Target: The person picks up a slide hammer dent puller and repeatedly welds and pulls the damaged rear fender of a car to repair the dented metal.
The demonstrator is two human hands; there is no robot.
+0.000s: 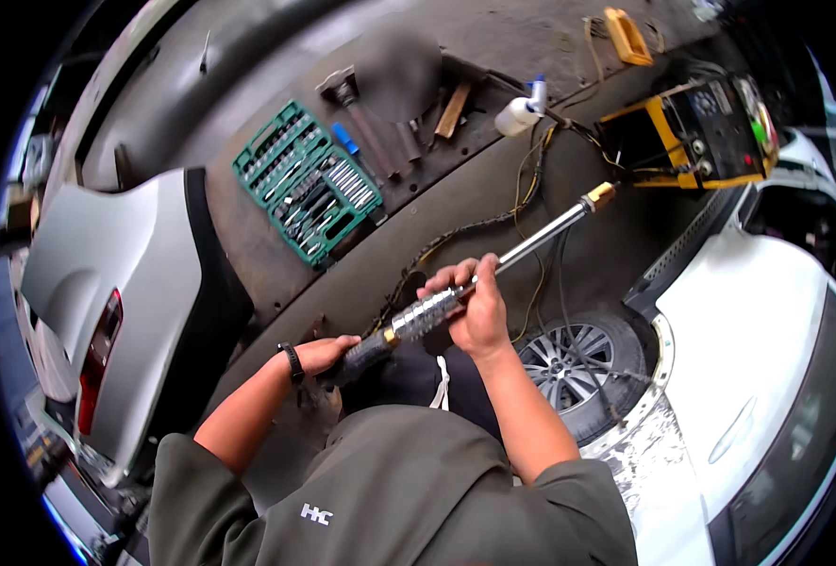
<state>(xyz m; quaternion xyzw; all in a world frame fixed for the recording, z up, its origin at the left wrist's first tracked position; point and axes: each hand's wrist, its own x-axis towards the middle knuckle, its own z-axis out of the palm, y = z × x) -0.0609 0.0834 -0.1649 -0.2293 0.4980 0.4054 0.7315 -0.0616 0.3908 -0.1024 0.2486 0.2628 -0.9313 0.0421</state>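
I hold a slide hammer [423, 316] slantwise in front of my body. It has a black handle, a ribbed metal weight, a long bright rod and a brass-coloured tip pointing to the upper right. My left hand [322, 355], with a dark wristband, grips the black handle at the lower end. My right hand [479, 316] wraps the tool where the weight meets the rod, thumb and fingers on either side. The tip is in the air, appearing in front of the floor near a yellow and black machine [696, 132]; nothing visibly touches it.
A green socket set case [309, 184] lies spread out beside hammers [371, 127] and a blue object [345, 139]. Cables [456, 231] cross the floor near a white spray bottle [517, 115]. A silver car panel [121, 283] stands left; a white car body [748, 349] and wheel [569, 368] are right.
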